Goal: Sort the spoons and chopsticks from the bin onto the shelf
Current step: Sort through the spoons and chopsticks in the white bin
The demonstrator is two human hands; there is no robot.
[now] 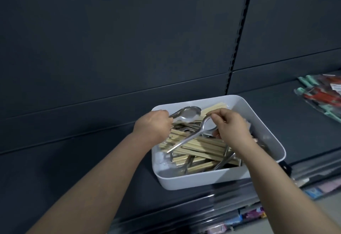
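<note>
Head view. White plastic bin, smooth with rounded corners, parked on a dark matte shelf towards its front edge. Crammed with pale wooden chopsticks, thin and straight, mostly lying crosswise and a bit slanted, ends pointing left and right. Shiny metal spoons mixed in between.

Left hand over the bin's far-left corner, fingers curled round the handle end of a steel spoon. Smooth oval bowl pointing right, long axis roughly left-right.

Right hand over the middle, thumb and forefinger pinching the bowl of a second spoon. Slim handle slanting down-left towards the near-left corner, raised above the chopsticks.

Further right on the shelf, well apart from the bin, clear packets with red and teal stuff inside, too blurry to tell what.
</note>
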